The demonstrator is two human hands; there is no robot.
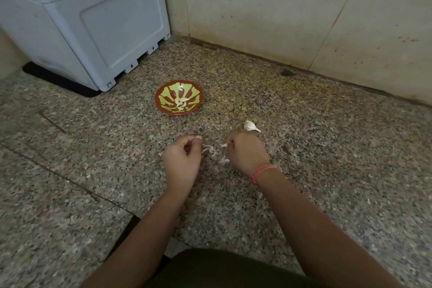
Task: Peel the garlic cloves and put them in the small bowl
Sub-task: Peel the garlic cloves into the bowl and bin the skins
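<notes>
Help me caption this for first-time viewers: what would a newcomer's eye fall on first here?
The red bowl with yellow-green petals, mid-surface, holding pale peeled cloves at its centre. Nearer, the right hand pinches a garlic clove beside the left hand, papery peels lying between them. A big grey box fills the back left corner.

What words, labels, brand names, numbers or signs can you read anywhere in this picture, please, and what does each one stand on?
There is no readable text.
The grey plastic cabinet has only tiny dark marks near its lower clips, too small to tell as signs or text.
The small bowl has a painted green pattern but no lettering.
The wall and floor carry no writing.
</notes>
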